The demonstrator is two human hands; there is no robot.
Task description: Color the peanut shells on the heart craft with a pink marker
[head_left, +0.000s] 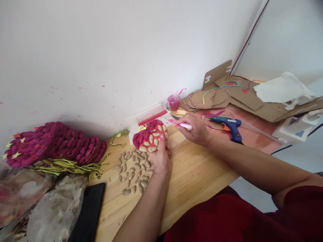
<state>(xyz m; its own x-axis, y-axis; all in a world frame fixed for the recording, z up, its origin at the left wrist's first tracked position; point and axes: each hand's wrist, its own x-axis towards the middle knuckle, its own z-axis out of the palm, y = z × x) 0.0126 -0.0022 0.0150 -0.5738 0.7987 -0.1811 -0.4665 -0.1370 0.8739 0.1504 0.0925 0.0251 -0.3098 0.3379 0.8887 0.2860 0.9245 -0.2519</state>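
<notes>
My left hand (159, 158) grips the near edge of a round red disc (150, 135) covered with peanut shells, some painted magenta and some bare. It holds the disc tilted up off the wooden table (191, 171). My right hand (195, 129) is closed on a white-handled paintbrush (182, 125) whose pink tip points left toward the disc. A small plastic cup of pink paint (173, 101) stands just behind, by the wall.
Loose peanut shells (133, 169) lie in front of the disc. A stack of finished magenta shell pieces (54, 143) sits at left, above plastic bags (50, 208) and a black slab (88, 211). A blue glue gun (228, 126), cardboard cut-outs (209, 99) and white paper (282, 89) lie at right.
</notes>
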